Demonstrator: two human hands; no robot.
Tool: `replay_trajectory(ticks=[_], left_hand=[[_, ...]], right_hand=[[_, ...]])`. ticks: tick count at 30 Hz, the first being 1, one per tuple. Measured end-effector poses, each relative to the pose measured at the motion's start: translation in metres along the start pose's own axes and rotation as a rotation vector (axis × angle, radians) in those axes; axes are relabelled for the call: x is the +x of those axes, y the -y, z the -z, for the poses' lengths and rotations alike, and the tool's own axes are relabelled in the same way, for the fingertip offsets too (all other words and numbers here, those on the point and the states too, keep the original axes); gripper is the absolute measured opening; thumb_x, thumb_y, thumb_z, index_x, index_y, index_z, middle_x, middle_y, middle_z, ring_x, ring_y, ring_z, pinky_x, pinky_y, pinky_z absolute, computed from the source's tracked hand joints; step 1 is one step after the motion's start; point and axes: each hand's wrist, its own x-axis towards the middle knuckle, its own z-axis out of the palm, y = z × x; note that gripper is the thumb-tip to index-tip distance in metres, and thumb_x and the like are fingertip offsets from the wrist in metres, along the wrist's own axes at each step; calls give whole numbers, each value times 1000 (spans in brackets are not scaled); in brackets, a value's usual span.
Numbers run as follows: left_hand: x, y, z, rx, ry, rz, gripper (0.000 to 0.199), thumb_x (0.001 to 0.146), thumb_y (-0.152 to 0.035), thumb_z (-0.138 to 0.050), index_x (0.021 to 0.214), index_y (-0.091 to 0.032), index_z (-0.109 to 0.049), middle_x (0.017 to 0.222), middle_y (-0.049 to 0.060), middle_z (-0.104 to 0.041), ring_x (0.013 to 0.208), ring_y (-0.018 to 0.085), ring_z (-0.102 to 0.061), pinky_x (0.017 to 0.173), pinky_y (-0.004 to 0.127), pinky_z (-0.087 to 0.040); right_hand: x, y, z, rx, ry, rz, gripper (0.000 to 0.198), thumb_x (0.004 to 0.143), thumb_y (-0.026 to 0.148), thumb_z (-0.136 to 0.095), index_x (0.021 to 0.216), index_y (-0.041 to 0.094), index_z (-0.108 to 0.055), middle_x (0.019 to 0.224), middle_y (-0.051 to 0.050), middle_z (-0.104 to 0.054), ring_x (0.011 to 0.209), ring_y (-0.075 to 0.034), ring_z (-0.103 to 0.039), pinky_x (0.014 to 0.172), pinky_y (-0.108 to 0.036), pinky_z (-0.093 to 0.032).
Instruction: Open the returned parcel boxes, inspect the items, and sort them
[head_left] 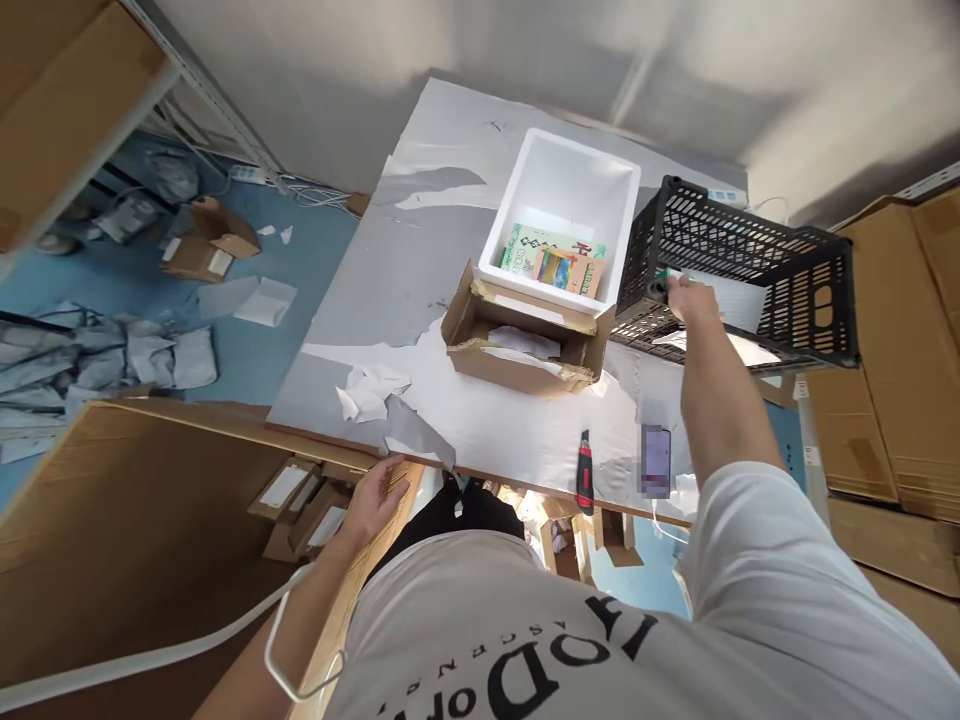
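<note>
My right hand (690, 298) is down inside the black plastic crate (750, 235), at its left end. Its fingers are closed at a small green and dark thing (661, 283) that I cannot make out. Papers (724, 300) lie in the crate beside it. At the table's front edge, my left hand (371, 505) is open with loosely bent fingers, near the rim of a large cardboard box. Left of the crate stands a white foam box (551, 185) holding a green printed pack (517, 250) and an orange printed pack (574, 272). An opened small cardboard box (510, 372) sits in front.
On the table (352, 310) lie crumpled paper (367, 390), a red and black box cutter (585, 475) and a phone (655, 462) on a white cable. Below left, the large box (150, 480) holds small cartons. Stacked cardboard boxes (862, 400) stand at the right.
</note>
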Motion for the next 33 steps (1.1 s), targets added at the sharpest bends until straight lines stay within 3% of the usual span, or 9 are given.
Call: replay_trajectory(ticks=[3,7,10,11,14,16,18,24,33], left_hand=[[19,-5,3,69,2,-30,51,84,-56,-50,121,-21,-57,118,12,-66,108,31,-65,94,47,-53],[83,-24,9,165,-39,-118,60,81,-61,-53,123,-18,-57,125,15,-62,114,34,-61,91,47,-53],[147,-45,5,135,-79,-241,74,71,-62,-65,127,-15,-54,132,18,-57,118,35,-57,95,47,-50],[166,-54,1,113,-88,-266,77,68,-61,-69,127,-14,-54,132,19,-57,115,34,-59,94,46,-51],[203,-78,-17,9,-64,-333,72,65,-59,-72,120,-15,-58,116,16,-66,99,29,-64,87,42,-52],[205,-89,-27,-68,-57,-324,60,71,-57,-66,114,-15,-60,104,12,-69,91,25,-65,84,39,-53],[187,-91,-32,-137,-105,-274,52,77,-56,-58,109,-15,-61,98,10,-70,87,21,-65,81,36,-53],[117,-78,-22,-70,-183,-153,43,82,-55,-50,83,-15,-67,84,8,-70,77,19,-63,72,31,-50],[141,-88,-20,-67,-63,-35,47,80,-58,-48,72,-16,-67,73,6,-68,76,21,-61,73,32,-47]], right_hand=[[7,-6,10,92,164,-120,69,93,61,-31,147,18,-36,145,-28,-38,137,-43,-33,98,-78,-21],[-36,-26,5,171,-260,-38,67,95,51,-29,152,18,-20,157,-24,-17,146,-37,-18,107,-71,-16],[-106,-33,-41,349,-488,87,59,94,39,-26,146,12,-29,146,-24,-34,138,-31,-33,109,-57,-30],[-131,-30,-64,450,-454,91,57,92,38,-28,141,10,-36,137,-25,-43,130,-31,-43,104,-54,-37],[-196,-4,-134,656,0,217,58,80,45,-52,128,12,-48,124,-24,-55,111,-33,-55,88,-52,-49],[-229,13,-163,731,135,255,53,79,48,-54,121,15,-52,115,-19,-62,105,-30,-58,87,-51,-50],[-256,20,-171,795,108,217,48,83,51,-50,116,16,-54,110,-15,-65,102,-28,-60,89,-49,-50],[-313,2,-146,738,66,108,50,89,61,-38,97,19,-64,96,-14,-69,92,-28,-64,86,-44,-50],[-283,9,-144,628,263,-27,47,89,55,-39,82,18,-66,90,-11,-72,89,-23,-65,82,-34,-48]])
